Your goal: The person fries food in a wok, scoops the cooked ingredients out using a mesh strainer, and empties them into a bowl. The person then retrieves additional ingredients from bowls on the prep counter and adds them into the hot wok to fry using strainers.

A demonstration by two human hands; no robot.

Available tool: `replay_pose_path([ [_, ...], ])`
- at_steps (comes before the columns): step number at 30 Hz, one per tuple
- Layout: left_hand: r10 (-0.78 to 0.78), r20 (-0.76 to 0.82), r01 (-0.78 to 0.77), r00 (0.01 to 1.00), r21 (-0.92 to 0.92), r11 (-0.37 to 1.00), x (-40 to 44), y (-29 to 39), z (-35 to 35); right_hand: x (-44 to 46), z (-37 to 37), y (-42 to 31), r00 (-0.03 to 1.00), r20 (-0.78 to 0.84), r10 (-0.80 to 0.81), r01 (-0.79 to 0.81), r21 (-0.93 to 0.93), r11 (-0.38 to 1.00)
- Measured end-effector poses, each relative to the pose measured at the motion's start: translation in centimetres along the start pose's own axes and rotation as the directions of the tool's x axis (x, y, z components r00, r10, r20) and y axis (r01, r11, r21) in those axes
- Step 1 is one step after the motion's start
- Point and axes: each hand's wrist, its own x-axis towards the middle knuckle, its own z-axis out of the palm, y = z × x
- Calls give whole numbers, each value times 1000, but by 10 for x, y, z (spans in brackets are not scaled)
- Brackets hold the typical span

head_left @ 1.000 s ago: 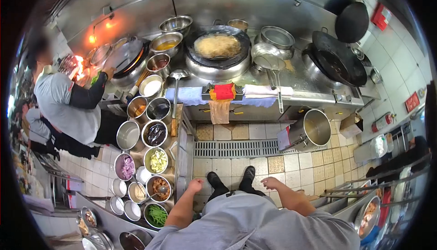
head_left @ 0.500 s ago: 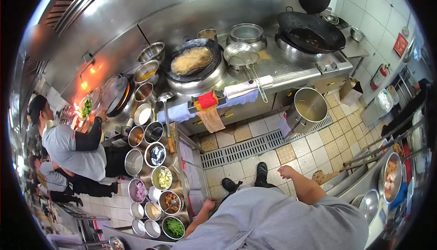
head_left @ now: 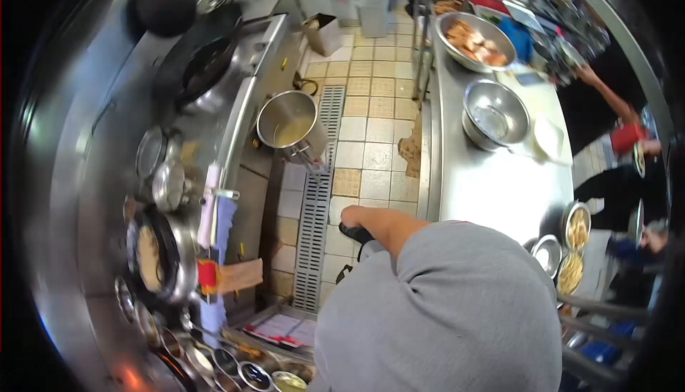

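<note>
My right hand (head_left: 349, 215) hangs low in front of my body, above the tiled floor and close to my shoe. It looks small and blurred, and its fingers cannot be made out. Nothing is seen in it. My left hand is out of view, behind my grey shirt or beyond the frame. The nearest large thing is a tall metal stockpot (head_left: 287, 124) with pale liquid inside, standing by the stove front. To the right runs a steel worktable (head_left: 492, 196) bearing an empty metal bowl (head_left: 496, 113) and a bowl of orange-brown food pieces (head_left: 474, 42).
On the left, a wok (head_left: 151, 258) with pale frothy contents sits on the stove, and a skimmer (head_left: 171, 185) lies beyond it. A floor drain grate (head_left: 314, 228) runs along the aisle. A bin (head_left: 372, 6) stands at the far end. Another person's arm (head_left: 610, 96) reaches in from the right.
My view has swung to the right, bringing the steel worktable into full view. The co-worker at the flaming wok and my left hand have left the frame.
</note>
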Motion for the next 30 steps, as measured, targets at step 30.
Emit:
replay_pose_path([
  [30, -90, 562, 418, 822, -489, 765, 91, 146, -190, 10, 12, 25, 988, 154, 12, -3, -62, 998],
])
